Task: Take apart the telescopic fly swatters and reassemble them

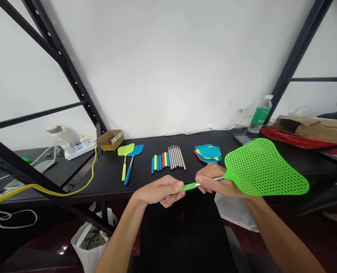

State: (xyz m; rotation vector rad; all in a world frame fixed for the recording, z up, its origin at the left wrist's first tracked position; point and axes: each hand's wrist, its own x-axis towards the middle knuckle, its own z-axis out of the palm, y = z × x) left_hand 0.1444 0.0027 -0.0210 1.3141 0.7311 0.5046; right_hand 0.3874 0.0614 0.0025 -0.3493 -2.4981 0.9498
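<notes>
Swatter blade point(263, 167) — green plastic; shaft point(219, 178) — metal.

Single view: the camera sits on my head, facing forward and down over the black table point(106, 178) toward the white wall point(168, 68), my left hand point(159, 191) and right hand point(219, 182) near, at lower centre.

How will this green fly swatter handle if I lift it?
The green fly swatter is probably light: its thin plastic head is full of holes. That head will likely flex and wobble on the slim metal shaft in the right hand.
</notes>
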